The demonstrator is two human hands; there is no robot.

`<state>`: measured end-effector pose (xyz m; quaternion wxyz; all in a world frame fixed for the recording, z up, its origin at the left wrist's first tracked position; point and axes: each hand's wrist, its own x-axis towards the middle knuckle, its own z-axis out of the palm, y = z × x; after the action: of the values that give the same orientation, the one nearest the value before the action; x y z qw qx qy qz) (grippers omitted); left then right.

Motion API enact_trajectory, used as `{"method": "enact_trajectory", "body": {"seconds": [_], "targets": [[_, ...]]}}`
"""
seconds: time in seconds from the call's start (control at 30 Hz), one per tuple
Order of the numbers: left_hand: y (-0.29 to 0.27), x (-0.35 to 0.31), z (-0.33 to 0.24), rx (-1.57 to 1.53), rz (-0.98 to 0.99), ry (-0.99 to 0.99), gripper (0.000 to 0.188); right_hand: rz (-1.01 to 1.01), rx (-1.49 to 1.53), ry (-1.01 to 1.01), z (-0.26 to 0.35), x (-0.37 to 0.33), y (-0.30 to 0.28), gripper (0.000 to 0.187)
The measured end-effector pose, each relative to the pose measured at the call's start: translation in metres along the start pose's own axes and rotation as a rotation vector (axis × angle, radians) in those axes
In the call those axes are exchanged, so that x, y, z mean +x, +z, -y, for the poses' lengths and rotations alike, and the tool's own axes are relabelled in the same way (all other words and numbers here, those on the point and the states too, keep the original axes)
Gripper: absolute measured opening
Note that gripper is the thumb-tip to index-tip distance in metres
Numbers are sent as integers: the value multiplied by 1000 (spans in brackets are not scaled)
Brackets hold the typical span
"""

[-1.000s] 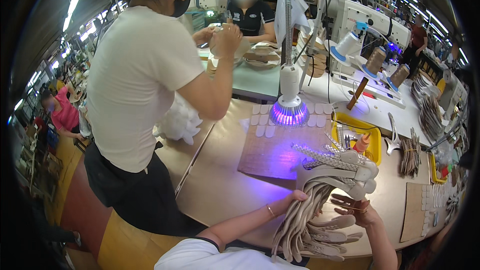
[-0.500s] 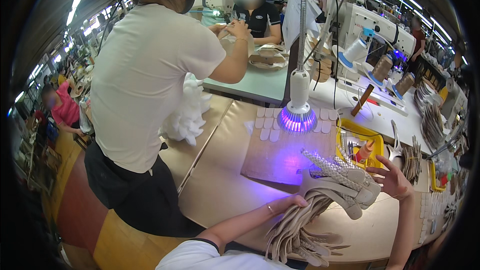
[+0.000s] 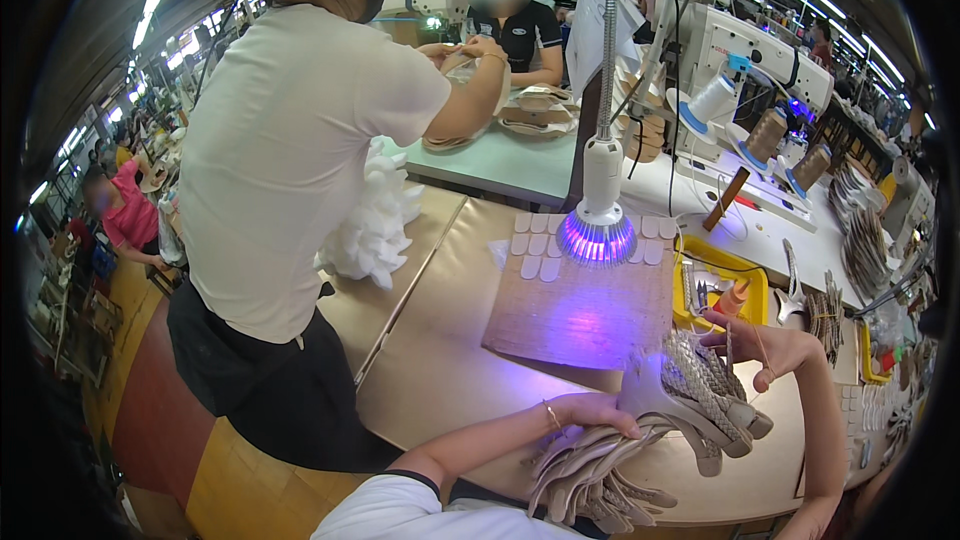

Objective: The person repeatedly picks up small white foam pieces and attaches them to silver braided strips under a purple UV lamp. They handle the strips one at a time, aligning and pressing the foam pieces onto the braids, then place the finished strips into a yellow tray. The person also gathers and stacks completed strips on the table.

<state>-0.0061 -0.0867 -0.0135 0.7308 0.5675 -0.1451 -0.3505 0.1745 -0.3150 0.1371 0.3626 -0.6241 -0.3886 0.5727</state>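
Tan worktable (image 3: 440, 360) carries woven mat (image 3: 585, 315), yellow tray (image 3: 752, 285), sandal straps (image 3: 600, 470).

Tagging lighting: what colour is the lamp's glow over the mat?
Violet-purple, from the lamp head; head view.

Woven straps (image 3: 700, 380) show a beige-grey braided pattern; the bundle of sole pieces (image 3: 590, 470) beneath is plain tan. The lamp (image 3: 597, 235) glows violet onto a brown mat (image 3: 580, 315), beside a yellow tray (image 3: 752, 285). The worktable (image 3: 440, 370) is pale tan.
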Motion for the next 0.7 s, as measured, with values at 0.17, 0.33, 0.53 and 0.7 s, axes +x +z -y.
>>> {"method": "enact_trajectory", "body": {"seconds": [0.17,0.33,0.53,0.7], "targets": [[-6,-5,9,-154,-57,62,57,-146,-81,52,1,4,5,138],[-17,-11,13,-225,-97,137,50,-224,160,-38,-8,-13,11,128],[-18,-8,7,-72,-96,13,59,-283,-99,-97,-26,-7,6,126],[-13,-16,0,99,17,8,68,-175,-177,75,-14,1,2,106]]}}
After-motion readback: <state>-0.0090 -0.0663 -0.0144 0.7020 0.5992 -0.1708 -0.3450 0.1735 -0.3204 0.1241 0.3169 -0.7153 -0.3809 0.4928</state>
